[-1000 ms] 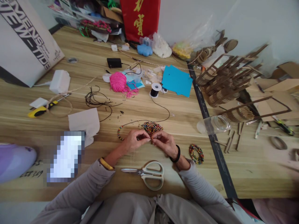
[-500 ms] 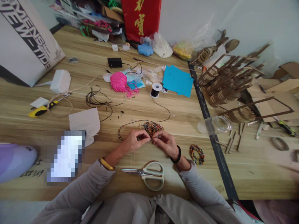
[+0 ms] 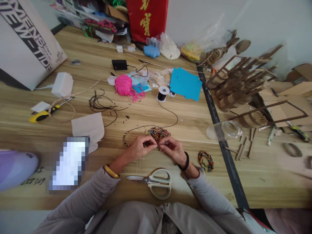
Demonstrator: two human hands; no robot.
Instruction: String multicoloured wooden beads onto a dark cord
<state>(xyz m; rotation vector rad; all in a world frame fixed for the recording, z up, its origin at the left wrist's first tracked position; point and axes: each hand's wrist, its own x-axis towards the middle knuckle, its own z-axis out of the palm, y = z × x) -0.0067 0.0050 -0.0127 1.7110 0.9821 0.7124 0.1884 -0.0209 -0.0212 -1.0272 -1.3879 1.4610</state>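
My left hand (image 3: 142, 147) is closed in a pinch, thumb against fingertip. A black cord (image 3: 175, 118) strung with a short run of coloured beads (image 3: 125, 138) passes behind it and is partly hidden by the fingers. My right hand (image 3: 172, 149) also pinches, its tips almost touching the left ones; a tiny bead seems to sit there, too small to see well. Just beyond both hands lies a pile of multicoloured beads (image 3: 159, 132). The cord leads back to a white spool of black cord (image 3: 162, 94). Near my right wrist rests a coiled beaded bracelet (image 3: 205, 161).
Scissors (image 3: 156, 182) lie between my forearms. To the left are a blurred-out phone (image 3: 69, 162), paper (image 3: 87, 125) and a yellow cutter (image 3: 44, 113). Pink yarn (image 3: 123, 85) and blue sheets (image 3: 185, 84) sit farther back. A clear jar (image 3: 224, 130) and wooden frames (image 3: 251, 118) stand right.
The fingertips of both hands have come slightly closer together in front of the bead pile. Everything else stays in place, apart from a tiny shift of the view.
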